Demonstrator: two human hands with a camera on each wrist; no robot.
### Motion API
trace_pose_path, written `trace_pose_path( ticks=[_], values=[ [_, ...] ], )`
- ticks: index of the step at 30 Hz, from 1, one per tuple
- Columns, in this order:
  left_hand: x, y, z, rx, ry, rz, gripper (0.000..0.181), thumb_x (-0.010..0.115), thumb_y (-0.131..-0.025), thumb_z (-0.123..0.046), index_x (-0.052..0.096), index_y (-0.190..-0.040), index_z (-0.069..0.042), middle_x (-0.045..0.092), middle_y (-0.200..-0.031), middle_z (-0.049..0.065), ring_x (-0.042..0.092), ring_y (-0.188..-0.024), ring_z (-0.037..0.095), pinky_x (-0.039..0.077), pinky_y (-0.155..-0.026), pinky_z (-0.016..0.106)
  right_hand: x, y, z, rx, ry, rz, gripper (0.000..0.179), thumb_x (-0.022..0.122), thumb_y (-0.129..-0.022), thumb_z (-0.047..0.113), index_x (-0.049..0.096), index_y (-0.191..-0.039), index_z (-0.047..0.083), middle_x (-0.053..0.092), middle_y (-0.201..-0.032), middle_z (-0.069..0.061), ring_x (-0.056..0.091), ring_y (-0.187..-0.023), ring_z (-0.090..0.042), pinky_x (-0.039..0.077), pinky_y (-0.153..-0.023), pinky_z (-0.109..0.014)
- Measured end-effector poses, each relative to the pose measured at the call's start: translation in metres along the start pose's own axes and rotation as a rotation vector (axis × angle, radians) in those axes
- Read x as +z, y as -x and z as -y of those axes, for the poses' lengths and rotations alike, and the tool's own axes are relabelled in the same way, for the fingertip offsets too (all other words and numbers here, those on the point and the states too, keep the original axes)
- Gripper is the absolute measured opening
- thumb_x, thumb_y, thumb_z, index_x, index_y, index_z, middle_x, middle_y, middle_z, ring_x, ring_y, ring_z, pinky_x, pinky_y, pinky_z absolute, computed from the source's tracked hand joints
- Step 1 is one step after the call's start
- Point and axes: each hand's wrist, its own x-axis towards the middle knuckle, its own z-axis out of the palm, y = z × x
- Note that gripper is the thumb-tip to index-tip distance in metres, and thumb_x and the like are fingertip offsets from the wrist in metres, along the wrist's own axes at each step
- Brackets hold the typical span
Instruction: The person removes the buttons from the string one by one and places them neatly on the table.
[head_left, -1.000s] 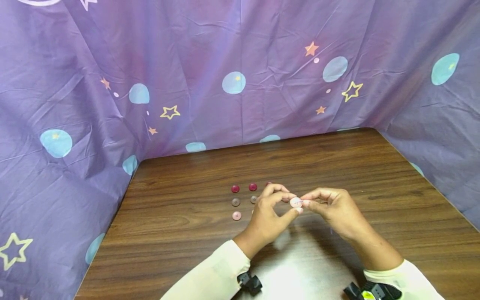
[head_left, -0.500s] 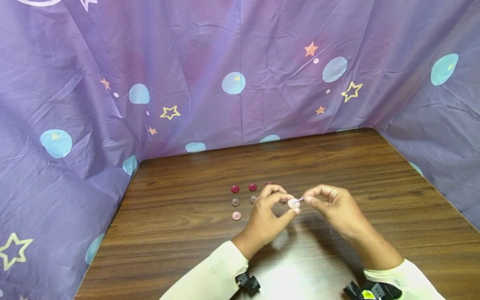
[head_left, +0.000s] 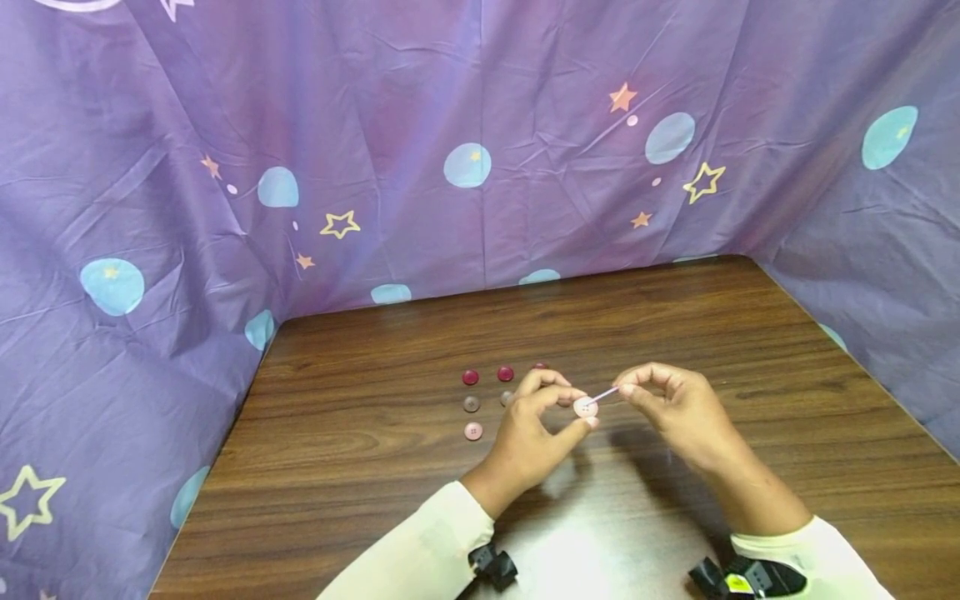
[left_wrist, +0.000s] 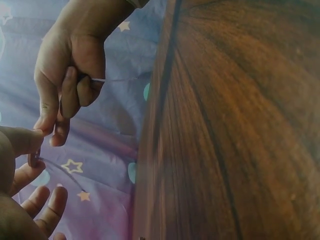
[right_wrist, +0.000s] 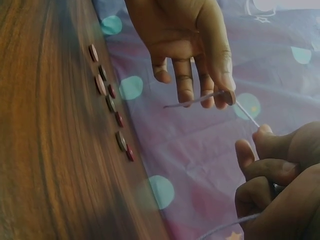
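My left hand (head_left: pixel 528 433) pinches a pale pink four-hole button (head_left: pixel 586 407) by its rim between thumb and finger, raised above the table. A thin lilac string (head_left: pixel 603 395) runs from a hole of the button to my right hand (head_left: pixel 684 412). The right thumb and index finger pinch the string just to the right of the button, and it stretches straight between them. In the right wrist view the button (right_wrist: pixel 230 97) shows edge-on, with a loose tail of string (right_wrist: pixel 187 104) out the other side. More string (right_wrist: pixel 227 225) trails from below the right hand's curled fingers.
On the wooden table (head_left: pixel 360 500), left of the hands, buttons lie in rows: crimson buttons (head_left: pixel 470 377) at the back, grey-brown buttons (head_left: pixel 471 404) in the middle, a pink button (head_left: pixel 473 431) in front. My left hand partly covers the rows. A purple patterned curtain (head_left: pixel 555 208) surrounds the table.
The right hand has moved away from the button, up and right, so a longer stretch of string shows between them. The left hand and button have shifted slightly left.
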Motion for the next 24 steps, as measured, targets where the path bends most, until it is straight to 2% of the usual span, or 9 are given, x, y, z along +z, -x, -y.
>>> trace_pose_path(
  ticks=[3, 7, 9, 12, 15, 20, 24],
  values=[
    [-0.0006, 0.0003, 0.0004, -0.014, 0.002, 0.006, 0.027, 0.092, -0.087, -0.017, 0.082, -0.111, -0.010, 0.069, -0.121, 0.007, 0.067, -0.106, 0.016, 0.051, -0.099, 0.028, -0.0018, -0.0015, -0.0009, -0.005, 0.009, -0.025, 0.011, 0.072, -0.104, 0.009, 0.078, -0.106, 0.000, 0.082, -0.106, 0.003, 0.063, -0.093, 0.008, 0.051, -0.080, -0.015],
    [-0.0007, 0.0012, 0.0006, -0.031, 0.007, 0.017, 0.027, 0.092, -0.088, -0.017, 0.082, -0.112, -0.011, 0.069, -0.122, 0.006, 0.068, -0.107, 0.016, 0.052, -0.099, 0.029, -0.0041, -0.0031, -0.0029, 0.012, -0.008, -0.051, 0.014, 0.073, -0.105, 0.011, 0.078, -0.108, -0.002, 0.078, -0.099, 0.020, 0.056, -0.075, 0.002, 0.047, -0.065, -0.022],
    [-0.0005, 0.0019, 0.0010, -0.032, 0.006, 0.019, 0.026, 0.091, -0.089, -0.018, 0.082, -0.112, -0.011, 0.069, -0.122, 0.006, 0.068, -0.106, 0.016, 0.053, -0.098, 0.028, -0.0048, -0.0033, -0.0040, 0.030, -0.017, -0.056, 0.016, 0.072, -0.105, 0.012, 0.077, -0.109, -0.003, 0.074, -0.095, 0.026, 0.047, -0.064, -0.003, 0.043, -0.057, -0.028],
    [-0.0003, 0.0027, 0.0021, -0.036, 0.010, 0.022, 0.026, 0.091, -0.089, -0.018, 0.082, -0.112, -0.011, 0.069, -0.122, 0.007, 0.068, -0.106, 0.016, 0.053, -0.098, 0.027, -0.0058, -0.0035, -0.0041, 0.065, -0.034, -0.060, 0.019, 0.072, -0.105, 0.014, 0.075, -0.112, -0.004, 0.070, -0.088, 0.027, 0.036, -0.053, -0.004, 0.036, -0.047, -0.030],
    [-0.0004, 0.0027, 0.0030, -0.032, 0.020, 0.018, 0.026, 0.091, -0.089, -0.017, 0.082, -0.112, -0.010, 0.069, -0.121, 0.007, 0.069, -0.105, 0.019, 0.056, -0.098, 0.030, -0.0064, -0.0040, -0.0033, 0.092, -0.049, -0.067, 0.021, 0.072, -0.106, 0.016, 0.075, -0.114, -0.003, 0.066, -0.082, 0.027, 0.032, -0.048, -0.002, 0.032, -0.040, -0.028],
    [-0.0009, 0.0028, 0.0035, -0.013, 0.011, -0.004, 0.026, 0.091, -0.088, -0.016, 0.082, -0.111, -0.010, 0.069, -0.120, 0.008, 0.071, -0.103, 0.024, 0.054, -0.097, 0.030, -0.0068, -0.0052, -0.0040, 0.099, -0.069, -0.099, 0.020, 0.073, -0.105, 0.015, 0.074, -0.111, -0.004, 0.071, -0.089, 0.023, 0.031, -0.046, -0.001, 0.031, -0.038, -0.028],
    [-0.0013, 0.0040, 0.0036, -0.015, 0.005, -0.012, 0.026, 0.092, -0.087, -0.017, 0.082, -0.111, -0.011, 0.069, -0.119, 0.008, 0.070, -0.103, 0.021, 0.049, -0.098, 0.026, -0.0080, -0.0061, -0.0058, 0.108, -0.079, -0.121, 0.019, 0.073, -0.105, 0.015, 0.074, -0.110, -0.003, 0.069, -0.092, 0.026, 0.031, -0.049, -0.001, 0.031, -0.041, -0.030]
  ],
)
